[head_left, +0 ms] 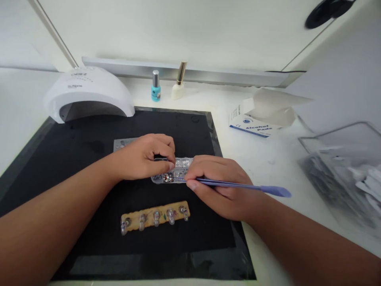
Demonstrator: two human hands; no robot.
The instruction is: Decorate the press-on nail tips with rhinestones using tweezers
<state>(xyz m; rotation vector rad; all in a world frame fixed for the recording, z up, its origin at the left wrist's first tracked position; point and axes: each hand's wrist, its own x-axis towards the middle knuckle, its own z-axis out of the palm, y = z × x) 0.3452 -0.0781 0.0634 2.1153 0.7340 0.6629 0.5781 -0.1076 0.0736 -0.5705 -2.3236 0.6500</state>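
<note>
My left hand (149, 155) bends over a clear compartment case (178, 170) of small rhinestones. Its thumb and curled fingers close on the case's upper edge; the exact grip is partly hidden. Purple tweezers (238, 184) are held in my right hand (222, 180), with the thin tips pointing left into a front compartment of dark and coloured stones (168, 177). Whether the tips hold a stone is too small to tell. Nearer me, a yellowish display stand (164, 215) carries several clear, decorated nail tips. Behind my left wrist, a grey sheet (120, 143) is partly covered.
A black mat (205, 242) lies under the work. At the back left stands a white nail lamp (92, 89). A blue polish bottle (155, 89) and a cream one (177, 89) stand behind the mat. An alcohol pads box (253, 119) and a wire basket of packets (333, 178) are to the right.
</note>
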